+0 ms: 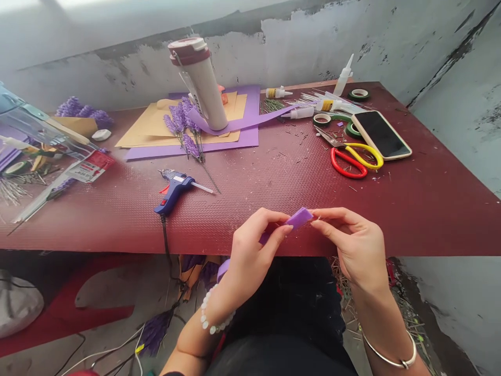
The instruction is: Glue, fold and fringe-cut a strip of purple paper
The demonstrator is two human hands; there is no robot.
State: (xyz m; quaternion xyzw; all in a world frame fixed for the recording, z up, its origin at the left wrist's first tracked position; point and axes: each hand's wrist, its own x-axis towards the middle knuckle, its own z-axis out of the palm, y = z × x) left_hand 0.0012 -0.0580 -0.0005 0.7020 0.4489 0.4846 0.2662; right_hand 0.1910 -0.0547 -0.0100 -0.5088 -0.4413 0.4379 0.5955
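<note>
My left hand point(258, 240) pinches a purple strip point(300, 218), its folded-looking end showing beyond the fingertips. More purple strip hangs behind the left wrist. At the right tip of that strip, my right hand point(356, 240) is closed, thumb against index finger; a tiny thin bit shows between them, too small to name. Both hands are over the table's front edge. A blue glue gun point(175, 190) lies to their left with a glue stick in its back. To the right rest scissors point(354, 156) with one red and one yellow handle.
A white tumbler point(207, 89) stands on brown and purple sheets, beside purple flower sprigs point(182, 120). A long purple ribbon lies across them. A phone point(381, 134), glue bottles point(343, 77) and green tape rolls point(322, 120) occupy the right. A clear plastic package point(50, 120) is at left.
</note>
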